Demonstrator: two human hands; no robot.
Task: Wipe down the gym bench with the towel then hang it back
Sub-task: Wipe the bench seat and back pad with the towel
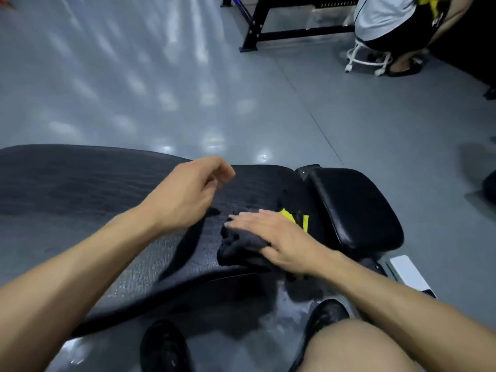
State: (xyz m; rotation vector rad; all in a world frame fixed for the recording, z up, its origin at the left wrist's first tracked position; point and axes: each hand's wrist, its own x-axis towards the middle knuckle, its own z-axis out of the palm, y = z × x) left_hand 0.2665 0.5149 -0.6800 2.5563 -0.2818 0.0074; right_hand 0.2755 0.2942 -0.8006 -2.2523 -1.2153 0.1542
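Now your right hand (271, 237) lies flat, fingers straight, pressing the towel (236, 247) onto the gym bench (107, 189) near the gap before the seat pad (354, 205). Your left hand (188, 189) hovers above the pad, fingers loosely curled, holding nothing. That dark towel's bunched and soft, likely light and limp, so gather a fistful of the folds to lift it. The backrest looks grained and pebbly; the seat pad's smooth, glossy, rounded.
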